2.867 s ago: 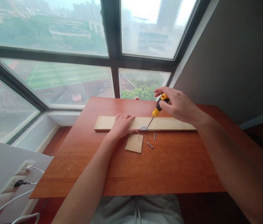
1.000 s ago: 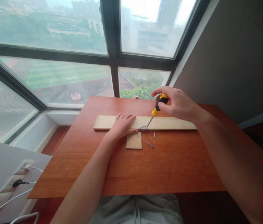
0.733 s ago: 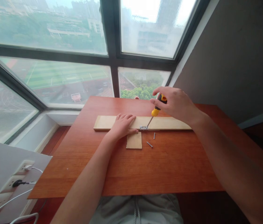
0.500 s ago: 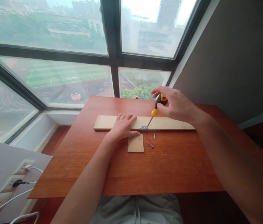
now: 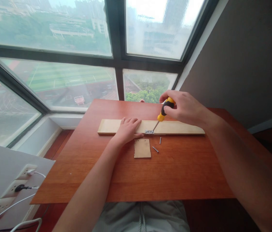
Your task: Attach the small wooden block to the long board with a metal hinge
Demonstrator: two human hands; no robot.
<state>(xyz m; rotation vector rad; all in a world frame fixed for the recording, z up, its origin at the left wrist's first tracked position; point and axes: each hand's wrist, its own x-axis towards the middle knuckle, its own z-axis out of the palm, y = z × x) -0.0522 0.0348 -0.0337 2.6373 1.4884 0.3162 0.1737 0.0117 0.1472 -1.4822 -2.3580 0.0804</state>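
A long pale wooden board (image 5: 179, 127) lies across the red-brown table (image 5: 136, 174). My left hand (image 5: 126, 130) lies flat on the board with fingers stretched out, pressing it down. My right hand (image 5: 184, 107) is closed round the yellow and black handle of a screwdriver (image 5: 163, 112). Its tip rests on a small metal hinge (image 5: 149, 131) at the board's near edge. A small square wooden piece (image 5: 142, 148) sits just below the hinge, apart from the board. Two loose screws (image 5: 155, 149) lie to its right.
Large windows (image 5: 78, 48) run behind the table's far edge. A grey wall stands on the right. A white power strip (image 5: 10, 196) with plugged cables sits at the lower left.
The small wooden piece has shifted slightly away from the board and my thumb. My right hand has turned on the screwdriver handle while the tip stays on the hinge.
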